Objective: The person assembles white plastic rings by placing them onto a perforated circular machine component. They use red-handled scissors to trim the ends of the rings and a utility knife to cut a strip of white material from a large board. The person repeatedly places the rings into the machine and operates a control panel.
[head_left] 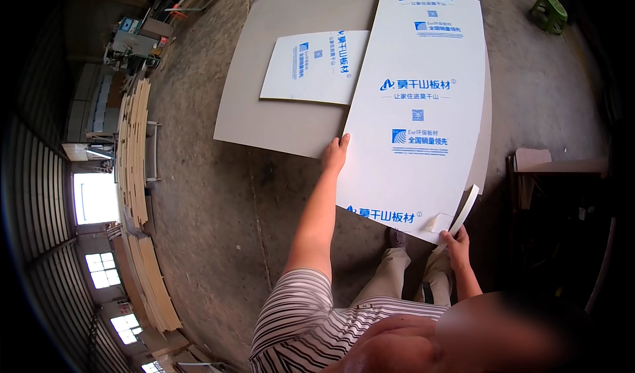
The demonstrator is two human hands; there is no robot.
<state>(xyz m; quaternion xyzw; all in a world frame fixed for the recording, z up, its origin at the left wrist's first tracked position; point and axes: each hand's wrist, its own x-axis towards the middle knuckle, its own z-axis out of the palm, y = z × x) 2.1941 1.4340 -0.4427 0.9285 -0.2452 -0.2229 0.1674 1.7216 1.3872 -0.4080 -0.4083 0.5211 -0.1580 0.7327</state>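
Observation:
A long white board (403, 55) printed in blue stretches away from me, its near end overhanging the table toward my legs. My left hand (336, 153) is closed on its left edge. At the near right corner, my right hand (456, 246) is closed on the board, where the lower end of a narrow white strip (467, 207) also meets the fingers. A small pale square piece (439, 223) lies on that corner. Beyond my left hand, a smaller white board (311, 69) with similar blue print rests on the grey-brown tabletop (264, 118), beside the long board.
A green stool (549, 13) stands at the far right. Nearer on that side is a dark wooden bench (559, 166). Stacked boards (134, 155) and more long panels (149, 280) line the left side. My shoe (397, 238) shows below the board.

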